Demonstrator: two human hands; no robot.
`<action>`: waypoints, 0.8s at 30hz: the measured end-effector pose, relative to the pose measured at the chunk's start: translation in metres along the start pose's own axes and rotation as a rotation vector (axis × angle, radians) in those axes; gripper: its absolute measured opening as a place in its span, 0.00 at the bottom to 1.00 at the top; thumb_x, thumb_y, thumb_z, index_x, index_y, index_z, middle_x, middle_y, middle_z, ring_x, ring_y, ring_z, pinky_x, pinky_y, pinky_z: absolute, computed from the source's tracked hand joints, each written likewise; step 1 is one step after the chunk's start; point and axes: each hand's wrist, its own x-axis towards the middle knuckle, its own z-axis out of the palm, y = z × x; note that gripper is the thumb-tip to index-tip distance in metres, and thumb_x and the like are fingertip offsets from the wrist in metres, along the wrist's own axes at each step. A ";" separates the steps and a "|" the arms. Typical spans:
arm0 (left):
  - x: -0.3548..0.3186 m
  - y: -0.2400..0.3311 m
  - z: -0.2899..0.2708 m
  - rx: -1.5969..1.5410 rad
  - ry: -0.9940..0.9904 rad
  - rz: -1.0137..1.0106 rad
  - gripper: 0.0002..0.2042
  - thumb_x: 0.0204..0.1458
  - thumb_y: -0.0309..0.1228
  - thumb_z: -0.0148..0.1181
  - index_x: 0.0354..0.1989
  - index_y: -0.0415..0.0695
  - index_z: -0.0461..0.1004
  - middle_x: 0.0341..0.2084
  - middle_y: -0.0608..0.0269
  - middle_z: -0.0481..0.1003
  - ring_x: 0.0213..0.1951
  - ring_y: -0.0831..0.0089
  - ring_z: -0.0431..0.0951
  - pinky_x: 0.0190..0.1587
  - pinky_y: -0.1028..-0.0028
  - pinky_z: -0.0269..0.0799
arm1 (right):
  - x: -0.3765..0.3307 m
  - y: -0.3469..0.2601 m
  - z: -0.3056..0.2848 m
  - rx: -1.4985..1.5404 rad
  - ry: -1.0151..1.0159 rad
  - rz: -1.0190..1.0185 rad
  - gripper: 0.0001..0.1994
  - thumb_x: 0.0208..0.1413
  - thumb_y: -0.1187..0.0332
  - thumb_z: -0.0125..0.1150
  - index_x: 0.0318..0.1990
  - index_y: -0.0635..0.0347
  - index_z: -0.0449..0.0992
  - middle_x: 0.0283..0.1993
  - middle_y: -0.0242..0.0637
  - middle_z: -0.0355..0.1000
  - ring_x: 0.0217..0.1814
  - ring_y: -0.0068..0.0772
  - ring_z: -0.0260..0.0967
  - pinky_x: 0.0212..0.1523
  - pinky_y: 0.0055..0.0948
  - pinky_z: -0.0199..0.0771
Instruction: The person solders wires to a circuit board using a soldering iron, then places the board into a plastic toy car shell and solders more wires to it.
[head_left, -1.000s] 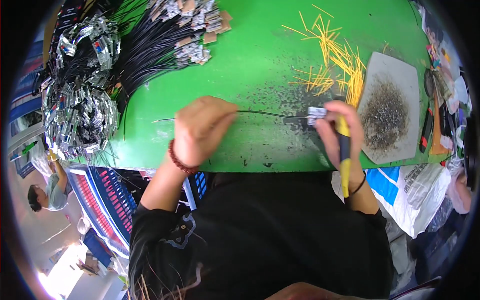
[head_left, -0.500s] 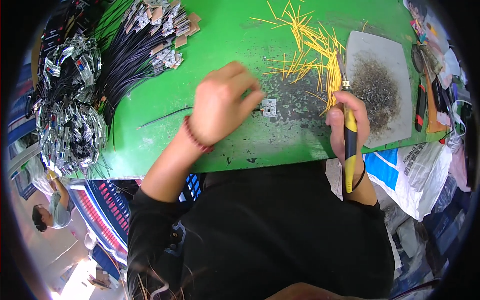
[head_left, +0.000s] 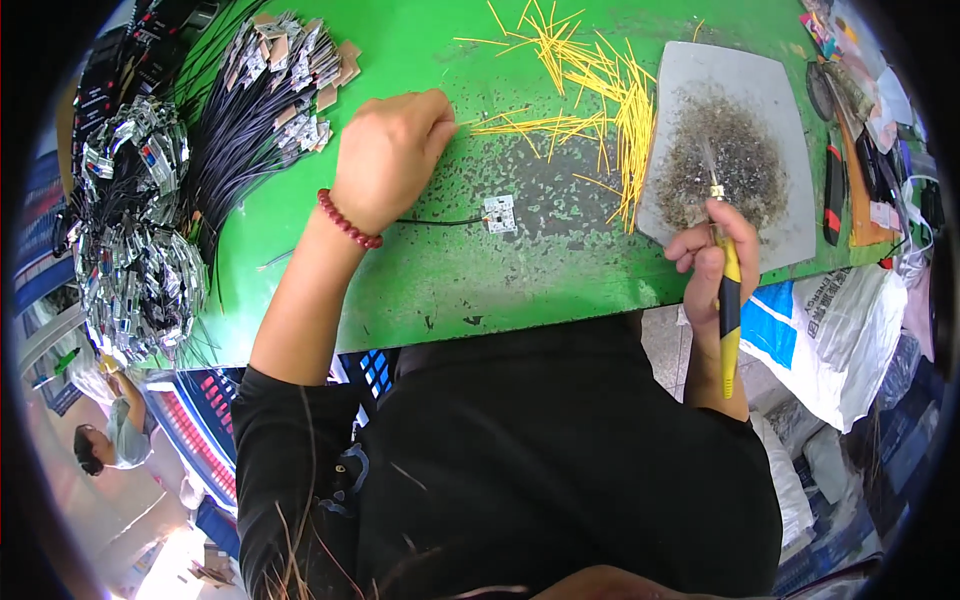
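Note:
My right hand (head_left: 715, 255) grips a soldering iron (head_left: 730, 300) with a yellow and black handle. Its tip points away from me, over the dark crumbly residue (head_left: 735, 150) on a grey board (head_left: 790, 210). My left hand (head_left: 390, 150) is closed above the green table, its fingers curled; whatever they may hold is hidden. A small white circuit board (head_left: 499, 214) lies flat on the table, right of my left wrist, with a black cable (head_left: 440, 221) running from it under that wrist. Thin yellow wires or sticks (head_left: 630, 130) lie scattered between my hands, nearer the far side.
Bundled black cables (head_left: 240, 140) with small boards at their ends lie at the far left. Shiny metallic coiled strips (head_left: 140, 290) fill the left edge. A black and red cutter (head_left: 833, 195) lies at the right. Another person (head_left: 120, 430) is at lower left, beyond the table.
My left hand has moved left and slightly away, off the small circuit board. The soldering iron has swung from the yellow pieces to the residue on the grey board.

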 end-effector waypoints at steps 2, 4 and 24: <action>-0.005 -0.002 -0.002 -0.051 -0.071 0.011 0.05 0.47 0.24 0.62 0.31 0.41 0.73 0.23 0.56 0.75 0.27 0.60 0.76 0.31 0.65 0.71 | 0.002 0.001 -0.008 -0.064 0.016 0.043 0.36 0.59 0.41 0.50 0.59 0.68 0.66 0.26 0.36 0.72 0.24 0.18 0.65 0.25 0.16 0.61; -0.009 0.001 -0.003 -0.075 -0.072 -0.006 0.06 0.46 0.22 0.63 0.32 0.41 0.74 0.23 0.57 0.75 0.27 0.62 0.76 0.31 0.67 0.71 | 0.010 0.004 -0.024 -0.067 0.069 0.015 0.40 0.57 0.35 0.47 0.57 0.70 0.69 0.28 0.35 0.72 0.23 0.17 0.63 0.25 0.15 0.59; -0.030 0.000 0.003 -0.268 0.010 -0.234 0.04 0.47 0.20 0.61 0.29 0.36 0.72 0.25 0.55 0.72 0.26 0.64 0.73 0.31 0.71 0.70 | 0.118 0.042 -0.056 -0.143 0.208 -0.006 0.06 0.52 0.76 0.59 0.37 0.64 0.73 0.30 0.27 0.70 0.29 0.13 0.63 0.30 0.16 0.62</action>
